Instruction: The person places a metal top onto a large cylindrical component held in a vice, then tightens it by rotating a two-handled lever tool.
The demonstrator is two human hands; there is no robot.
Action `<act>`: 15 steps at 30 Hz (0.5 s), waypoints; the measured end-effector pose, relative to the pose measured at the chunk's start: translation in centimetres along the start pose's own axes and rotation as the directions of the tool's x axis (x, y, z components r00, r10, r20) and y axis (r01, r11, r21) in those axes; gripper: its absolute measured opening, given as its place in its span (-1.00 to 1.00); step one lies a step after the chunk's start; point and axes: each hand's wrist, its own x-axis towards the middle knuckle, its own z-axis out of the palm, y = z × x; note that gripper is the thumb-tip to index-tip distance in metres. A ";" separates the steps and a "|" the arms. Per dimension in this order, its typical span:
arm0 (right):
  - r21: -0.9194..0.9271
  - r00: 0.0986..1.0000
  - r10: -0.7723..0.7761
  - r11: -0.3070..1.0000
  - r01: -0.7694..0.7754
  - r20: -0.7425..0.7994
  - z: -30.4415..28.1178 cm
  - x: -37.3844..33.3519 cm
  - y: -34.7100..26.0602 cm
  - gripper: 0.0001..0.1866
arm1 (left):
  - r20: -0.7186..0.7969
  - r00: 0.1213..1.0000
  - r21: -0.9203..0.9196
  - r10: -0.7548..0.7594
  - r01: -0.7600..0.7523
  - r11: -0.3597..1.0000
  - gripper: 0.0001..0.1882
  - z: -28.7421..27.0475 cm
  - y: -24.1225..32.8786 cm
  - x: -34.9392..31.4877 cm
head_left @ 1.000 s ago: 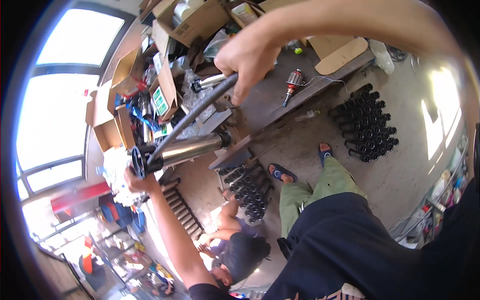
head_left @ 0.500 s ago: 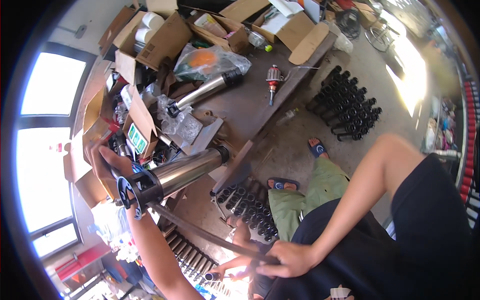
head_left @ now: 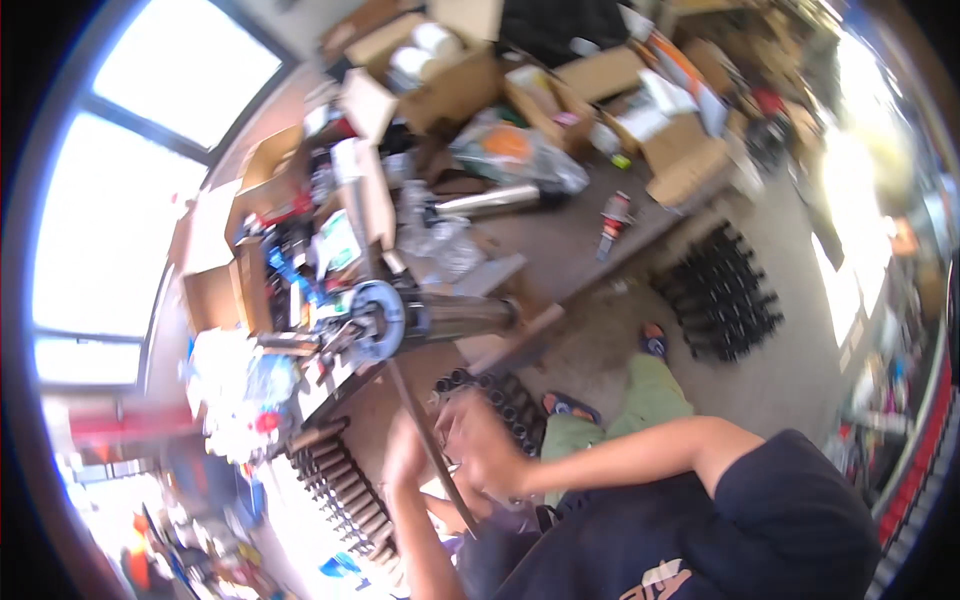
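Observation:
A shiny metal cylinder [head_left: 470, 318] lies across the bench edge, its round flanged end [head_left: 378, 320] facing me. From beside that end a long dark metal bar [head_left: 428, 440] slants down toward my lap. My left hand [head_left: 406, 448] is just beside the bar, partly behind it. My right hand [head_left: 485, 442] is raised close on the bar's other side. Motion smears the fingers of both hands, so I cannot tell whether either touches the bar.
Open cardboard boxes [head_left: 450, 90], plastic bags and a second metal cylinder [head_left: 490, 200] crowd the bench [head_left: 560, 240]. A red power tool [head_left: 613, 222] lies near its edge. Black tubes [head_left: 725, 290] stand bunched on the floor. Another person's arm [head_left: 443, 515] shows below the bar.
My left hand has left the cylinder's flanged end and come down beside the bar. My right hand has left the bar's near end and risen. The bar points more steeply; the view has shifted.

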 end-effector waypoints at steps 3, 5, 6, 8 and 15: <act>-0.581 0.747 -0.650 0.665 0.469 -0.141 -5.5 18.3 -1.3 -0.54 | -0.151 0.987 -0.897 0.053 -0.160 0.411 -0.47 8.4 1.4 -17.3; -0.592 0.505 -0.816 0.267 0.761 0.281 -5.3 27.1 -5.7 -0.45 | -0.199 0.976 -0.864 0.087 -0.216 0.454 -0.49 8.4 0.3 -21.2; -0.530 0.330 -0.740 -0.042 0.847 0.586 -4.3 30.4 -7.2 -0.49 | -0.457 0.880 -0.610 0.131 -0.418 0.674 -0.61 9.6 5.2 -20.9; -0.104 0.072 -0.185 -0.172 0.980 0.980 -3.5 38.3 -8.5 -0.72 | -0.608 0.792 -0.262 0.059 -0.270 0.926 -0.70 10.5 9.2 -19.2; -0.295 0.279 -0.101 -0.232 0.927 0.955 -9.2 48.9 -10.8 -0.80 | -0.918 0.387 0.289 0.089 0.496 0.819 -0.65 11.2 21.4 -10.3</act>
